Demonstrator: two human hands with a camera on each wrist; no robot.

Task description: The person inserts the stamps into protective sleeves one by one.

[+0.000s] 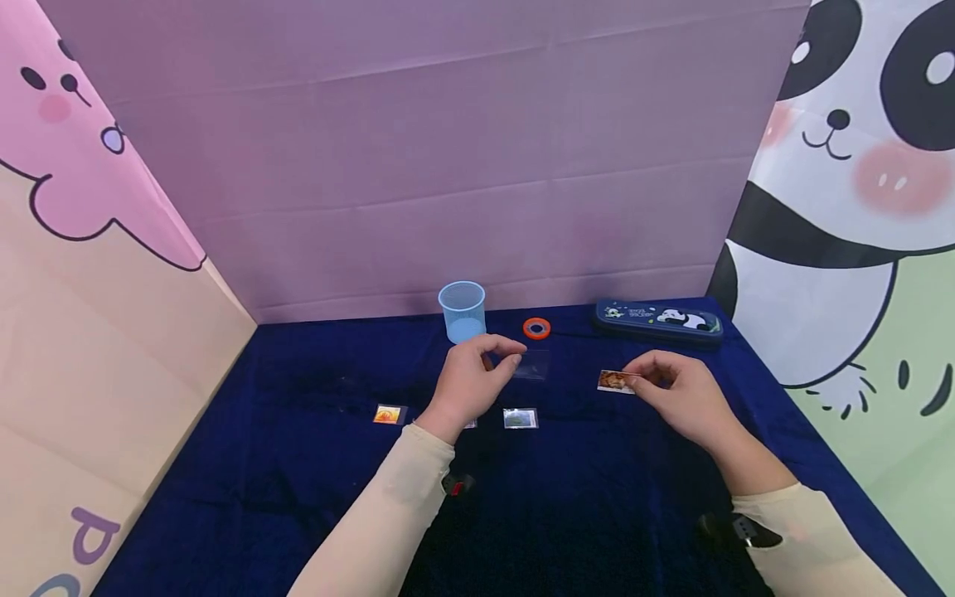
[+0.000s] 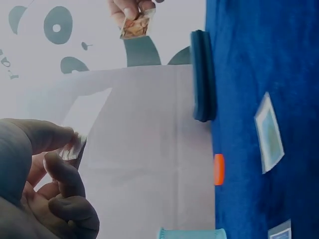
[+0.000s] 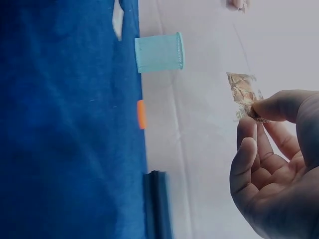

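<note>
In the head view my left hand point(image 1: 475, 377) pinches a small clear plastic sleeve point(image 1: 533, 365) by its edge, between thumb and index finger. The left wrist view shows this transparent sleeve point(image 2: 89, 112) sticking out past the fingertips. My right hand point(image 1: 681, 395) pinches a small brown picture card point(image 1: 615, 381) by one end, held up above the cloth. On the table, nearer to me than the hands' tips, lie a card with an orange picture point(image 1: 388, 414) and a bluish-green card point(image 1: 520, 418). Another card point(image 1: 471, 424) between them is mostly hidden behind my left wrist.
A translucent blue cup point(image 1: 462, 308) stands at the table's back edge. To its right lie an orange roll of tape point(image 1: 536, 328) and a dark blue panda pencil case point(image 1: 660, 322). Dark blue cloth point(image 1: 567, 514) covers the table; printed fabric walls enclose the sides and back.
</note>
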